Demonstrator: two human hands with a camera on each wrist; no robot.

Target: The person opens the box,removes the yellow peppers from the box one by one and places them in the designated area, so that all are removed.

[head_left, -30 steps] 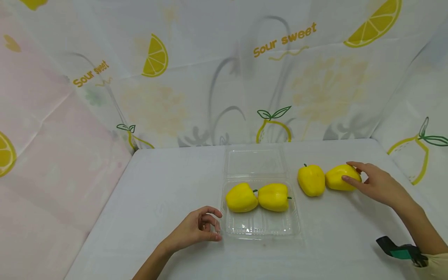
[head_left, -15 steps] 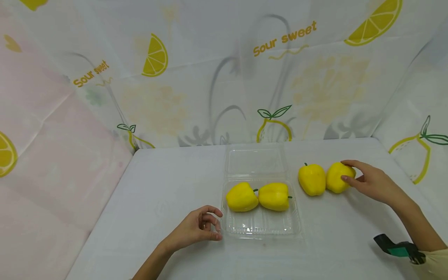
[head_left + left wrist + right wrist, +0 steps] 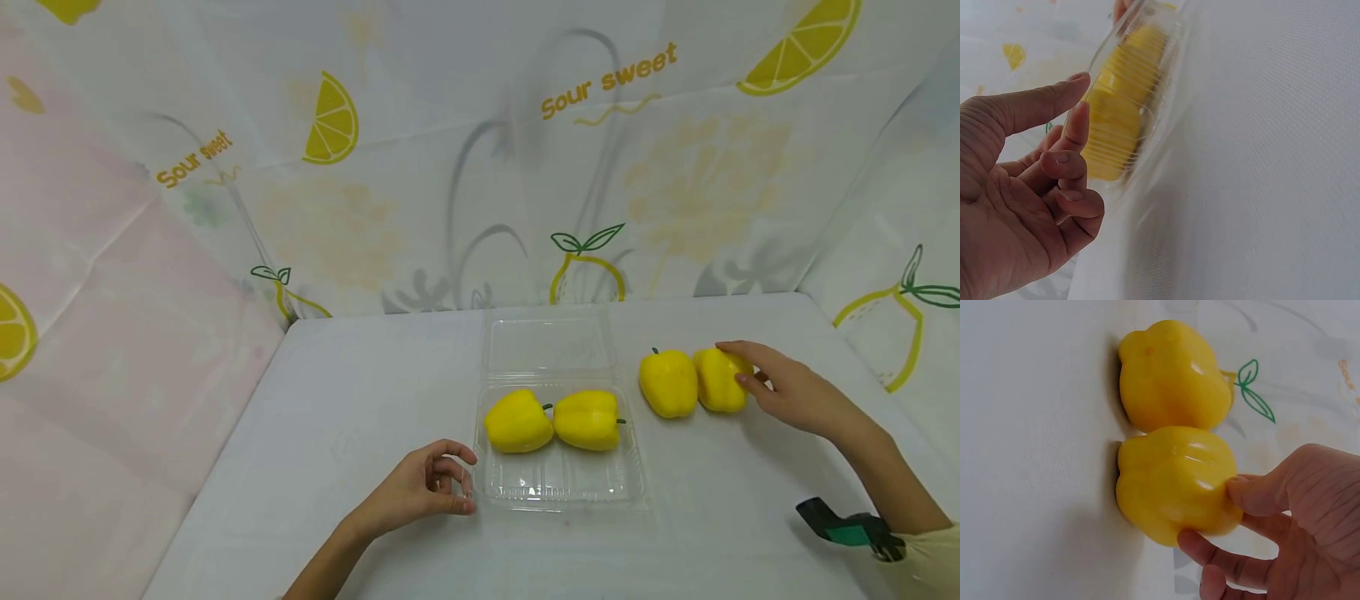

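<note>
Two yellow bell peppers lie side by side in a clear plastic clamshell box (image 3: 558, 492), a left one (image 3: 517, 422) and a right one (image 3: 587, 421). At the box's left rim is my left hand (image 3: 420, 487), fingers loosely bent and fingertips at the edge, a gap between thumb and index finger. Right of the box, my right hand (image 3: 791, 392) holds a yellow bell pepper (image 3: 1175, 481) between thumb and fingers. That pepper sits against another yellow bell pepper (image 3: 667, 383), whose stem points away. The held pepper's stem is hidden in the head view.
The clear lid (image 3: 547, 348) lies folded back behind the box. A white cloth covers the table (image 3: 360, 375). Behind it hangs a lemon-printed curtain (image 3: 420, 192). A black and green strap (image 3: 847, 529) is on the right wrist.
My right hand has turned the held pepper from lying sideways to end-on and shifted it slightly left, against its neighbour. The left hand and the box have stayed put.
</note>
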